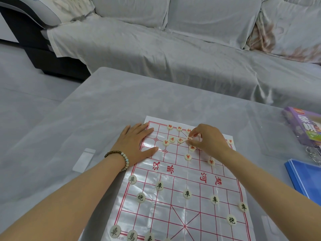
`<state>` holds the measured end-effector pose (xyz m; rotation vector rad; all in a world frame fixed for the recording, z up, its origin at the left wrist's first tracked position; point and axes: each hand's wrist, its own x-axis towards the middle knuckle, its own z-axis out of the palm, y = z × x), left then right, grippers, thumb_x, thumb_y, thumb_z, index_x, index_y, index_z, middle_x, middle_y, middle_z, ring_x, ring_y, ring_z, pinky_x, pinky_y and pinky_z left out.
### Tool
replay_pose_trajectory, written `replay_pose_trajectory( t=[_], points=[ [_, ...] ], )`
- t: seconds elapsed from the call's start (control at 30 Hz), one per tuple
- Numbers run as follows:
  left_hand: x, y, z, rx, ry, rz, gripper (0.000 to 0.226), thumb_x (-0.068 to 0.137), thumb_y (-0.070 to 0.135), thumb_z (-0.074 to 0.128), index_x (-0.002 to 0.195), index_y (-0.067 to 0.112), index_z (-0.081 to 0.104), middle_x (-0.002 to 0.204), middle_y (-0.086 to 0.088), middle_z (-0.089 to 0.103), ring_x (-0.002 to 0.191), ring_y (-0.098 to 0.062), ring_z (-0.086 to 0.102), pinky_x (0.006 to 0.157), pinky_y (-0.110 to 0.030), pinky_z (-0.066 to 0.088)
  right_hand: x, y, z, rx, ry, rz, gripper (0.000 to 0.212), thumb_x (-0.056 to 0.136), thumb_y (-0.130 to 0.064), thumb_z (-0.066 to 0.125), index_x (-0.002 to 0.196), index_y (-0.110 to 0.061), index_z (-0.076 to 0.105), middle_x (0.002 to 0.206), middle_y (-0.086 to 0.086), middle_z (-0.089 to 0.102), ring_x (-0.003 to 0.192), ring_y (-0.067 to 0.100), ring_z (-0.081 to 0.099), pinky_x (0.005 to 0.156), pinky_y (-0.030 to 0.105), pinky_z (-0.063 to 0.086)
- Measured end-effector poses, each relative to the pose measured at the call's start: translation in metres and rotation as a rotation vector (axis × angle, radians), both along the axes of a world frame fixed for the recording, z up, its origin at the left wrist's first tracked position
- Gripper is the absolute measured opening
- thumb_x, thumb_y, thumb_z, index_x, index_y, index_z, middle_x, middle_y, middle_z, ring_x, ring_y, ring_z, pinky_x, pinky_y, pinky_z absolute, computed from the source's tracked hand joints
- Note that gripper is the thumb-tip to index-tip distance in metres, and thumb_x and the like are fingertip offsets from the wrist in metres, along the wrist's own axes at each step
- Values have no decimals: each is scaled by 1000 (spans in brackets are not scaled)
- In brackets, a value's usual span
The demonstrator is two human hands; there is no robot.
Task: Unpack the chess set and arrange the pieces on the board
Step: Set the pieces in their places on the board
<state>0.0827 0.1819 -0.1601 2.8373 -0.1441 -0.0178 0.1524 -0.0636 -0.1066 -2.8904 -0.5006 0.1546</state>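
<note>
While my right hand [211, 140] reaches over the far end of the board [184, 181], its thumb and forefinger are pinched on a small round red-lettered piece [189, 138], which sits low on the sheet near the far middle. The other fingers curl loosely above it. My left hand [137, 146] holds nothing: it lies flat, fingers spread, palm pressing the far left edge of the board onto the table [104, 110]. A string of beads [119, 158] circles that wrist.

Close around the pinched piece the other red pieces [172, 139] lie in a loose cluster, some off the line crossings, with three along the far edge of the board and one at its far right edge. Two more sit nearer the printed river band across the middle of the board.

On the near half of the board the black-lettered pieces [187, 193] stand in order: five in a row just this side of the river, two behind them toward each side, and a few along the near edge at the left, partly cut off by the frame.

To the right of the board a purple box [302, 126] lies on the table, with a blue folder [305, 178] nearer me. Beyond the board, past the table's far edge, stands a sofa [156, 49] under a grey cover.
</note>
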Motion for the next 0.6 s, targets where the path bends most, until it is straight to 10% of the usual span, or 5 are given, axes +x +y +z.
replay_pose_trajectory(
  t=[0.33, 0.6],
  points=[
    [1, 1, -4, -25, -17, 7, 86, 73, 79, 15, 146, 34, 16, 156, 12, 7, 143, -9, 1, 115, -32, -5, 14, 41, 10, 265, -48, 82, 26, 87, -35, 63, 106, -19, 68, 100, -5, 69, 86, 5, 55, 81, 18, 43],
    [-1, 0, -2, -42, -16, 32, 75, 80, 71, 17, 145, 34, 18, 155, 12, 9, 143, -8, 1, 117, -33, -4, 35, 87, -11, 62, -111, 292, 24, 88, -29, 62, 112, -26, 65, 109, -7, 66, 102, 13, 52, 91, 25, 29]
  ],
)
